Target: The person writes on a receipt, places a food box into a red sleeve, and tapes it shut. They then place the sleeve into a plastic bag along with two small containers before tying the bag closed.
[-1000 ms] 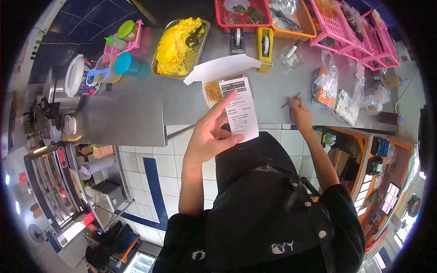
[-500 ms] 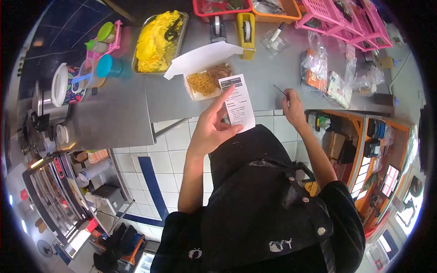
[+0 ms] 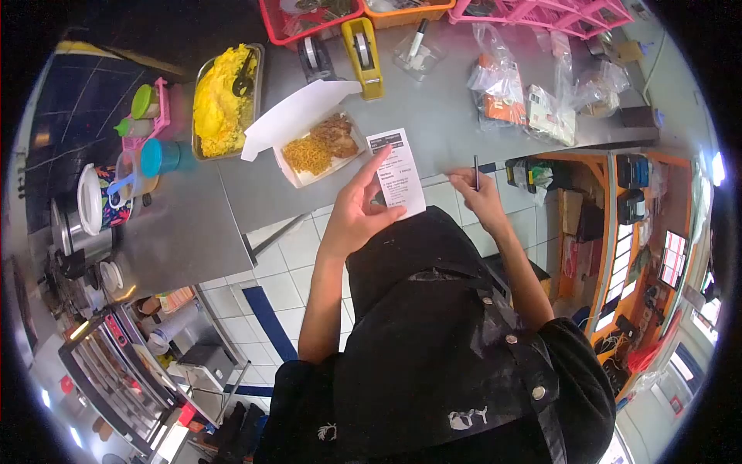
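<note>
Left hand (image 3: 352,222) half-open, thumb and fingers holding printed slip (image 3: 399,176) by left side and lower edge; edge grip seems best for legibility. Right hand (image 3: 482,199) curled round pen (image 3: 476,172). Beyond, on counter (image 3: 433,108): open box (image 3: 287,116) of noodles (image 3: 307,155).

Your left hand (image 3: 352,220) covers part of the white printed paper slip (image 3: 402,174); smallest print illegible. Red plastic basket (image 3: 328,25): top cut off.
</note>
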Demonstrator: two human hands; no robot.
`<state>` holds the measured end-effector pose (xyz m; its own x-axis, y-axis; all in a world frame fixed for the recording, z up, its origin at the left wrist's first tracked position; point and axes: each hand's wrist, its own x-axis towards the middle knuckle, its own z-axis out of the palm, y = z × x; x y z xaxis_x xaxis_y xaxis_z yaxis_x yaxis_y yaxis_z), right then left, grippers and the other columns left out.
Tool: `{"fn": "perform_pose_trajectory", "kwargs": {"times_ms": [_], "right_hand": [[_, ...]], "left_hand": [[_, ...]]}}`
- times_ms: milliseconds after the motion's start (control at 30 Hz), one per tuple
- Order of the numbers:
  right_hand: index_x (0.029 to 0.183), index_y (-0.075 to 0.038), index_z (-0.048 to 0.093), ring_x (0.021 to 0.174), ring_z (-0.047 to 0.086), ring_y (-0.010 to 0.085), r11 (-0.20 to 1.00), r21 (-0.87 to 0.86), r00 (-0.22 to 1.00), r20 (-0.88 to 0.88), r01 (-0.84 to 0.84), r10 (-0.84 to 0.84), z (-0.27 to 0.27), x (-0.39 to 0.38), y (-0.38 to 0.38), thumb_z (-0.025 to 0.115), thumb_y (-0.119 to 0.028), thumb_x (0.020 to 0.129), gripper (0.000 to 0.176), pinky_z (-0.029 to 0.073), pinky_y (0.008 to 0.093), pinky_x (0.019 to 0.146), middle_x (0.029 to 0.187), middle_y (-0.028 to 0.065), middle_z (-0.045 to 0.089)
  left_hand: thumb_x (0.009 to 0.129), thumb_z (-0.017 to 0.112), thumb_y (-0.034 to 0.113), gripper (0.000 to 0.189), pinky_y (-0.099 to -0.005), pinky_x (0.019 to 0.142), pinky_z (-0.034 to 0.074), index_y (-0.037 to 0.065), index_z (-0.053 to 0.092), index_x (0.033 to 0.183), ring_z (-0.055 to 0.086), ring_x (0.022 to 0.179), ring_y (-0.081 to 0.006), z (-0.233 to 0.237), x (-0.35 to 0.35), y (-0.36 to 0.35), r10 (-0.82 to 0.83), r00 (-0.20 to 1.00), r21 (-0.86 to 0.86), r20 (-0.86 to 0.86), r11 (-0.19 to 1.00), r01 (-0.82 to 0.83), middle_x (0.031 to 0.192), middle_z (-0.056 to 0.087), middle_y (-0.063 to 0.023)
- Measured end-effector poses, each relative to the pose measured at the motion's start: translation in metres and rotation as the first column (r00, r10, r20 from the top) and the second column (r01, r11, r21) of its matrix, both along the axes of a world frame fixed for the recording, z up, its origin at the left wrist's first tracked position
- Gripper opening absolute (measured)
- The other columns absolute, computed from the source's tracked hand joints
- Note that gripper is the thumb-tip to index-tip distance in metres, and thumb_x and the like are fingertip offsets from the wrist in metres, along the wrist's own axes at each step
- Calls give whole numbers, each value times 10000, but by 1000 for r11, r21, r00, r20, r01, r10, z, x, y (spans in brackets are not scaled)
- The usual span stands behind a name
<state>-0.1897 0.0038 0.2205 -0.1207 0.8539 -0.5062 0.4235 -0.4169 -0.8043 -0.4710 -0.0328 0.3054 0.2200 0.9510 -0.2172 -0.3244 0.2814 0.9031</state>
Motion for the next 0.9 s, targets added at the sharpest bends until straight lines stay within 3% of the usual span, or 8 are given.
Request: {"fn": "perform_pose_trajectory", "kwargs": {"times_ms": [33,167,267,300,367,433,633,900], "right_hand": [[947,-15,717,624,450,70,993,-116,977,-210,22,-46,20,-13,-1,720,-307,931,292,363,291,535,689,-19,558],[959,-15,703,709,550,89,991,-98,921,-386,-87,43,8,-56,6,714,-279,931,266,453,304,611,786,-2,636],[1004,-12,723,672,562,115,996,51,982,-169,-80,87,-88,-66,14,738,-258,900,268,455,307,615,824,8,674],[977,-10,725,690,604,131,993,83,997,1,-80,80,-104,-68,19,749,-273,883,280,477,318,639,815,38,701],[950,-8,727,708,646,147,990,111,984,164,-89,70,-116,-73,26,760,-287,867,293,499,329,662,806,68,728],[849,17,706,673,691,202,992,108,994,100,-62,51,-109,-79,29,772,-269,832,294,534,344,647,732,129,718],[849,16,714,652,697,231,983,129,978,182,-128,103,-103,-76,30,739,-303,871,321,539,364,655,709,137,713],[798,20,658,670,655,199,969,235,979,169,72,-114,-69,-47,26,486,-380,1052,504,521,352,688,660,130,643]], "left_hand": [[758,695,-165,912,-327,994,549,68,330,1561,471,1341,-210,-11,4,2,-8,1000,-5,0,1000,8,1497,438,-100],[797,697,-111,872,-364,1024,522,81,329,1564,492,1329,-204,-96,18,14,-14,1000,-54,22,998,15,1473,461,-109],[833,690,-59,711,-414,1058,486,85,459,1490,544,1287,-264,-129,32,11,244,871,179,-426,967,-183,1486,492,-139],[833,690,-59,711,-414,1058,486,85,459,1490,544,1287,-264,-140,33,7,247,868,174,-430,966,-189,1486,492,-139],[840,694,-15,575,-461,1088,434,66,555,1392,514,1311,-355,-170,30,-1,431,497,473,-753,880,-47,1488,484,-186],[842,706,45,505,-477,1116,378,58,590,1333,444,1349,-421,-175,29,-2,376,534,415,-757,908,-51,1480,478,-204],[907,682,247,586,-537,1185,235,92,501,1442,280,1464,-406,-190,31,7,295,224,342,-929,916,211,1570,396,-123],[909,671,350,721,-511,1194,214,38,398,1499,253,1488,-365,-202,30,4,306,242,353,-921,917,183,1598,355,-97]]}}
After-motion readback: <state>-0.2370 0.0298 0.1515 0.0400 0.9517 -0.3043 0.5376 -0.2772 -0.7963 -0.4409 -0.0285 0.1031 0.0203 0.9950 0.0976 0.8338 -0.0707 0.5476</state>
